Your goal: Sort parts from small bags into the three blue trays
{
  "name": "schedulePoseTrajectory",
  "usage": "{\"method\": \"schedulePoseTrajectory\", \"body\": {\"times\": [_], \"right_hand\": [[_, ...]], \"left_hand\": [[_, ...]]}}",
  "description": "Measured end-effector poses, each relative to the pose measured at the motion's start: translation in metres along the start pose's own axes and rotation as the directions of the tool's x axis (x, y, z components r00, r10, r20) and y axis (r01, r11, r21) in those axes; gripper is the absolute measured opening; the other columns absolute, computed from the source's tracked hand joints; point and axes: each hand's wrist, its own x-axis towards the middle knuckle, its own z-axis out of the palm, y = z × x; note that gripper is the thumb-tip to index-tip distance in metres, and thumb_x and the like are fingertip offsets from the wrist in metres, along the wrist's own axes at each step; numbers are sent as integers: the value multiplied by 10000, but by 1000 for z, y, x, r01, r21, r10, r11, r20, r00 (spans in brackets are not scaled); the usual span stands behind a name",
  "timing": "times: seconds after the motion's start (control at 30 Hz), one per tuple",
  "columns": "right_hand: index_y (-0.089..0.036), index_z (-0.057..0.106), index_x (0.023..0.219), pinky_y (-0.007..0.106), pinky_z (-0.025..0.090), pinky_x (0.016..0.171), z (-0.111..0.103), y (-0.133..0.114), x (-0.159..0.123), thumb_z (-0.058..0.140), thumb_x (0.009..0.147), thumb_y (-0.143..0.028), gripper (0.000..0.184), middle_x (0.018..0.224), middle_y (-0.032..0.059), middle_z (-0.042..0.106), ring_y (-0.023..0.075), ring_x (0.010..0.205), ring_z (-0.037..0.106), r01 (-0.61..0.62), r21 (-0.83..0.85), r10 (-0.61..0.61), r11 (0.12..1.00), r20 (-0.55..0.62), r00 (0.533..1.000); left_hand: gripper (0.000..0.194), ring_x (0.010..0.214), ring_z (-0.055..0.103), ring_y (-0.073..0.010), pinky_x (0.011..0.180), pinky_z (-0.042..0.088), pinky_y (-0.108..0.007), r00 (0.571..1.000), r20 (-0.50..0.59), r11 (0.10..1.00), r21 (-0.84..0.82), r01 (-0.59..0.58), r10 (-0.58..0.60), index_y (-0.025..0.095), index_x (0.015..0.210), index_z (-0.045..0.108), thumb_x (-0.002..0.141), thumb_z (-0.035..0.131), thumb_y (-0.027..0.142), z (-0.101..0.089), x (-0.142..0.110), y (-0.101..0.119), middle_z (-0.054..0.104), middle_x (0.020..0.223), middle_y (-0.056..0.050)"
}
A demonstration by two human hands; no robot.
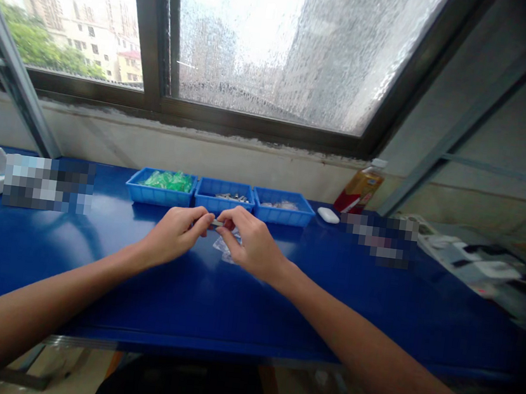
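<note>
Above the middle of the blue table (173, 301), a small, flat, silvery metal piece (216, 223) spans the gap between my two hands. My left hand (180, 233) pinches its left end between thumb and fingers. At the other end, the fingertips of my right hand (254, 245) close on the same piece. Its exact kind is too small to make out. Clear plastic packets (225, 251) lie on the table just beneath my right hand, which partly covers them.
Behind my hands stand three blue bins: a left bin (160, 197) with green packets, a middle bin (207, 202) with metal pieces, and a right bin (284, 216) with small, clear-looking items. A white rounded object (328, 215), drink bottle (361, 186) and power strip (484, 270) sit rightward.
</note>
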Motion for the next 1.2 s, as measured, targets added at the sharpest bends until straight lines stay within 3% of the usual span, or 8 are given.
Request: {"method": "schedulePoseTrajectory", "body": {"times": [0.13, 0.3, 0.43, 0.67, 0.8, 1.03, 1.1, 1.2], "right_hand": [[-155, 570, 846, 269, 411, 678, -3, 16, 10, 427, 889, -273, 190, 789, 54, 600, 146, 714, 545, -35, -168, 29, 985, -40, 999], [-135, 585, 1036, 281, 413, 664, -7, 57, 27, 469, 864, -395, 333, 857, 80, 631, 173, 718, 571, -298, -326, 244, 897, -196, 950], [-100, 561, 1107, 282, 416, 675, -8, 63, 21, 471, 860, -390, 391, 881, 98, 632, 179, 747, 576, -258, -320, 226, 912, -132, 965], [-149, 615, 1004, 273, 398, 637, -9, 19, 2, 493, 847, -350, 283, 809, 64, 633, 161, 703, 569, -112, -247, 165, 963, 206, 964], [-123, 537, 1155, 298, 419, 695, -2, 13, -1, 519, 822, -319, 386, 935, 101, 620, 192, 820, 576, -127, -236, 176, 963, 199, 964], [-155, 570, 880, 235, 377, 532, 6, 20, 2, 535, 792, -267, 147, 637, -16, 542, 93, 534, 481, -322, 119, 311, 939, 107, 944], [-164, 544, 843, 224, 357, 485, 6, 18, 4, 541, 782, -279, 131, 570, -46, 498, 82, 475, 461, -401, 327, 383, 856, 122, 916], [-168, 509, 930, 227, 379, 479, 4, 12, 6, 568, 750, -300, 231, 604, -31, 560, 104, 498, 541, -493, 645, 481, 584, 214, 850]], "left_hand": [[393, 625, 576, -133, 608, 411, -241, 996, 81, 1000, 0, 28, -28, 148, 778, 599, 919, 308, 373, 10, 3, -7, 625, 675, -17], [424, 937, 560, -231, 800, 429, -348, 951, 286, 963, 203, -179, 117, 192, 1079, 580, 780, 546, 489, 27, 15, -19, 611, 1042, -81], [420, 1052, 514, -243, 899, 396, -376, 914, 374, 953, 182, -242, 160, 199, 1161, 541, 816, 519, 438, 30, 17, -27, 586, 1148, -81], [365, 1043, 534, -244, 899, 410, -396, 942, 303, 977, 107, -187, 147, 163, 1169, 515, 821, 506, 274, 27, 5, -33, 595, 1145, -109], [369, 904, 575, -192, 811, 454, -329, 969, 196, 989, -16, -149, 149, 160, 1144, 501, 775, 500, 150, 31, 5, -31, 628, 970, -72], [107, 691, 542, -119, 658, 429, -248, 1000, 4, 972, -234, 27, -27, 148, 873, 539, 807, 501, 223, 23, 11, -27, 577, 744, -2], [135, 704, 539, -123, 644, 419, -247, 998, 12, 956, -288, 55, -54, 148, 820, 538, 821, 507, 279, 21, 12, -26, 579, 758, -11], [154, 720, 526, -125, 639, 414, -246, 997, -31, 926, -373, 50, -67, 151, 800, 529, 819, 520, 304, 19, 11, -23, 561, 767, -15]]}}
